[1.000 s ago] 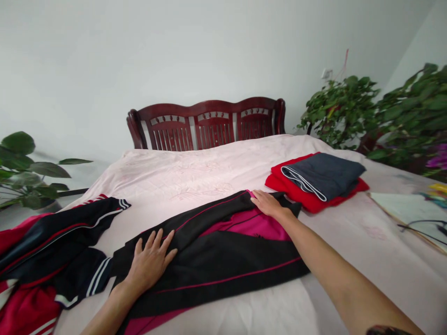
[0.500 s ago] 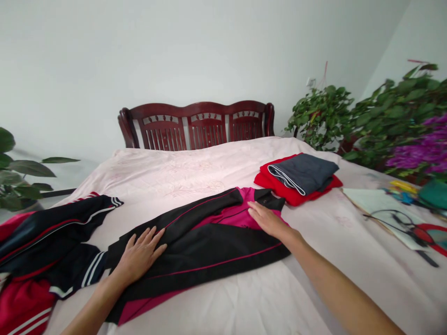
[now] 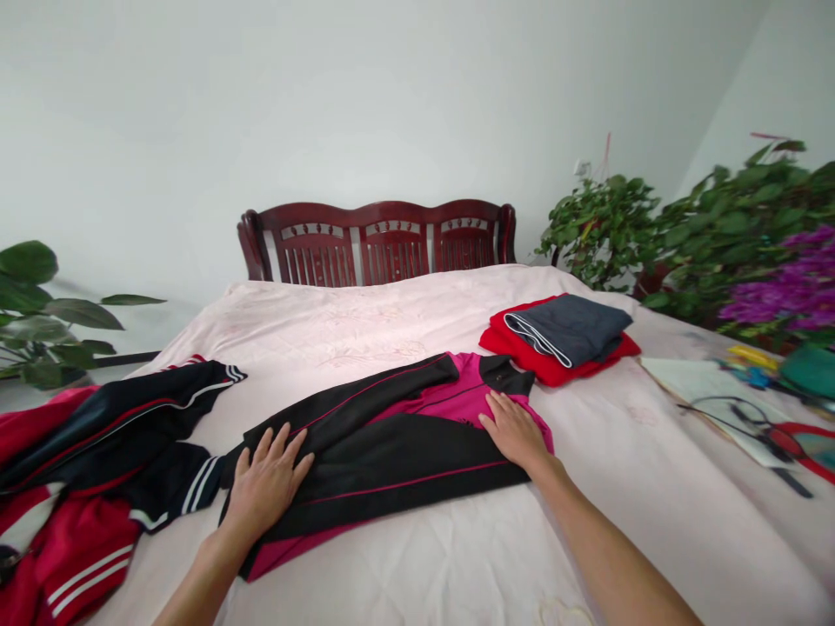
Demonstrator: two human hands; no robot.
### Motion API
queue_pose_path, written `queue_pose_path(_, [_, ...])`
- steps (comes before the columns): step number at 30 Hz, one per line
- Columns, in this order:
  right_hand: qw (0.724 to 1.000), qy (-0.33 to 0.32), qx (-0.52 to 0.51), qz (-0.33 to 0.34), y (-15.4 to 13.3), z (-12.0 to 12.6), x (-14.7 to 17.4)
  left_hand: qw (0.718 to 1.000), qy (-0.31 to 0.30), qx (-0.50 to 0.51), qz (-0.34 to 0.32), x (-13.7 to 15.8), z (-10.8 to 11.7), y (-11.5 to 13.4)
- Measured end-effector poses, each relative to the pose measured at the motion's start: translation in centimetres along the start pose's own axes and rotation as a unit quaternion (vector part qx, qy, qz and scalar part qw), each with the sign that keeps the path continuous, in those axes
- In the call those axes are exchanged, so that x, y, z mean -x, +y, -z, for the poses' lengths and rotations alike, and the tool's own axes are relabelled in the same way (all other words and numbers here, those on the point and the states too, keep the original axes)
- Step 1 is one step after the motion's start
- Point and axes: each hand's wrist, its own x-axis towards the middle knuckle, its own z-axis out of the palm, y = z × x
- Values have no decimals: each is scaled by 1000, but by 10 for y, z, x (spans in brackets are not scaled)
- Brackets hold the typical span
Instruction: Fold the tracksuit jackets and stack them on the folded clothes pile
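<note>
A black and magenta jacket [image 3: 391, 452] lies flat on the pale pink sheet [image 3: 457, 565], its sleeves folded in lengthwise and its collar toward the right. My left hand [image 3: 269, 478] rests flat on the hem end, fingers spread. On the magenta part below the collar lies my right hand [image 3: 515, 430], palm down with the fingers stretched out. Neither hand grips the fabric. Just beyond the collar sits a folded stack, with a dark grey garment [image 3: 574, 329] on top of a red one [image 3: 554, 376].
Rumpled navy and red garments [image 3: 123, 443] with white stripes lie at the left. To the right are an open notebook [image 3: 691, 382], a red-rimmed racket-like object [image 3: 809, 445] and purple flowers [image 3: 783, 291]. A dark wooden headboard [image 3: 384, 239] stands behind, with leafy plants on both sides.
My right hand has slid from near the collar toward me and slightly right on the jacket. My left hand stays on the hem end. The view has shifted slightly left.
</note>
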Motion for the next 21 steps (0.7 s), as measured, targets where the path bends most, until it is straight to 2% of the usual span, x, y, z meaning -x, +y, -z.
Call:
queue_pose_path(5, [1000, 1, 0, -19, -1, -1, 0, 999, 1, 34, 23, 2, 3, 2])
queue_pose_path(13, [1000, 20, 18, -3, 1, -5, -2, 999, 9, 47, -1, 6, 5, -1])
queue_pose_path(21, [1000, 13, 19, -7, 5, -11, -7, 996, 42, 80, -21, 35, 6, -4])
